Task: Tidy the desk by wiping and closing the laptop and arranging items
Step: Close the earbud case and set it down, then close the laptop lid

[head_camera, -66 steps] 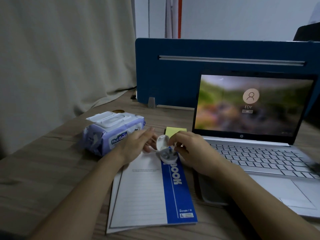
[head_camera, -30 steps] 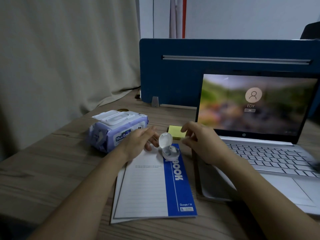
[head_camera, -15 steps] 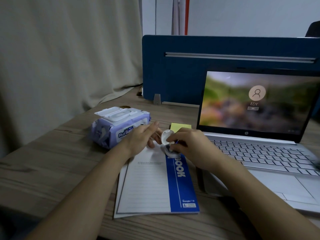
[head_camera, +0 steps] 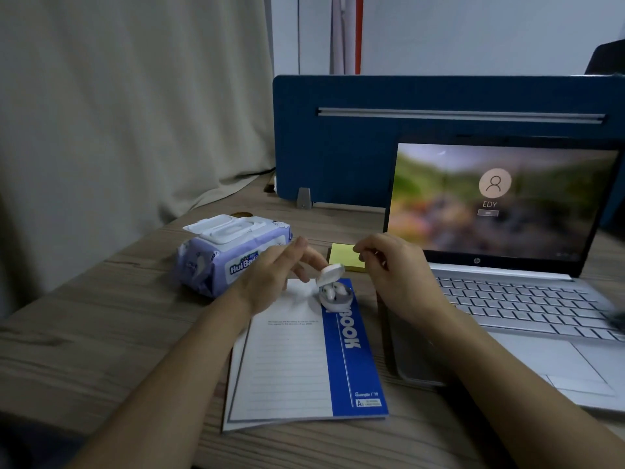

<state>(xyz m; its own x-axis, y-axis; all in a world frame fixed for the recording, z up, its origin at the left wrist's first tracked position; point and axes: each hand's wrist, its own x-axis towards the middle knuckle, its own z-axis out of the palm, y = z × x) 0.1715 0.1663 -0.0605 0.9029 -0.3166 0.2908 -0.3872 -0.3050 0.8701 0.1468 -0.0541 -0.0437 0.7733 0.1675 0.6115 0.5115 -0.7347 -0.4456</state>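
Note:
A white earbud case stands open on the top end of a blue and white notebook, with two earbuds showing inside. My left hand reaches in from the left, and its thumb and fingertips hold the raised lid. My right hand hovers just right of the case, apart from it, fingers curled together with nothing in them. The open laptop sits at the right with its login screen lit. A purple pack of wet wipes lies left of my hands, flap shut.
A yellow sticky-note pad lies between the case and the laptop screen. A blue desk divider stands behind the laptop. A beige curtain hangs along the left edge of the wooden desk.
My right hand has lifted off the earbud case and pulled back to the right. My left hand stays at the case, on the raised lid.

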